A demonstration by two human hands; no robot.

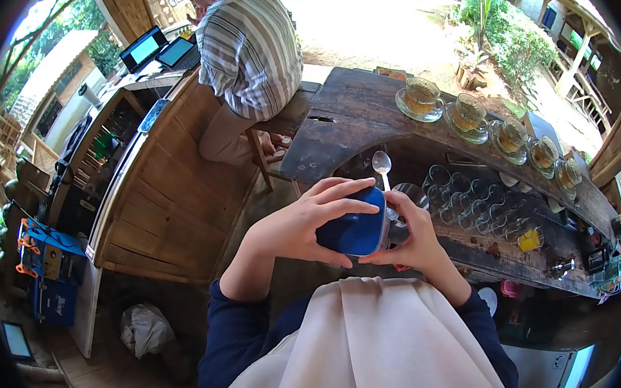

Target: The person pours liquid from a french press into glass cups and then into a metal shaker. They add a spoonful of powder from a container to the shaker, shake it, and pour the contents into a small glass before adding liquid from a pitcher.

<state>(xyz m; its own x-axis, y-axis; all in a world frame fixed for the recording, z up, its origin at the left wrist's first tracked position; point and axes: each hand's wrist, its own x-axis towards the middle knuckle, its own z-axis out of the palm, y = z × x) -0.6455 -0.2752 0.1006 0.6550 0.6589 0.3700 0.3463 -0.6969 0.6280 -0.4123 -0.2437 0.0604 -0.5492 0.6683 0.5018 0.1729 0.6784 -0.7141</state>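
My left hand [305,220] wraps over a blue-lidded jar [355,228], gripping its blue lid from the top and side. My right hand [414,233] holds the jar's body from the right, and a metal spoon [382,163] sticks up from between its fingers. Both hands are close to my chest, above a white apron [359,343]. The jar's contents are hidden by my fingers.
A dark wooden counter [341,122] curves right, carrying several glass cups of tea on saucers [420,99]. Empty glasses [471,199] stand on a lower shelf. A person in a striped shirt [248,49] sits at a wooden desk with laptops [161,51].
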